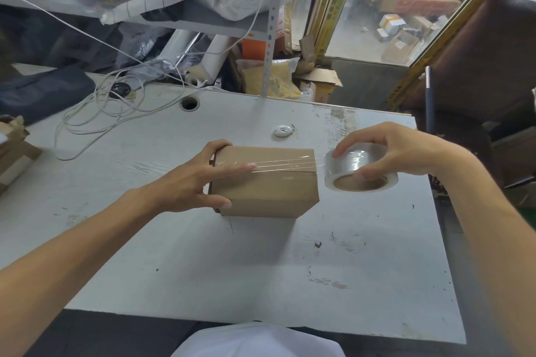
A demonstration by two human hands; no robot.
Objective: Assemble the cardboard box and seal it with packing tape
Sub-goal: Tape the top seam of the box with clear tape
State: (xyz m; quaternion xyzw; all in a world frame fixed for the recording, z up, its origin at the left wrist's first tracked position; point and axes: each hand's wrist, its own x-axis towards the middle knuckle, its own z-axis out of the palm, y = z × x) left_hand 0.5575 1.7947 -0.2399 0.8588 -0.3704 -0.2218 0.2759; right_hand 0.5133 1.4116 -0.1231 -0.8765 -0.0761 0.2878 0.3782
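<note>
A small brown cardboard box stands closed on the white table. My left hand grips its left end, thumb on the near side, and a finger presses the tape down on the top. A strip of clear tape runs along the top seam to the right edge. From there it stretches to the clear packing tape roll, which my right hand holds just to the right of the box, a little above the table.
A small white round device lies behind the box. White cables are tangled at the back left near a cable hole. Cardboard pieces sit at the left edge. Bags, rolls and boxes crowd the back.
</note>
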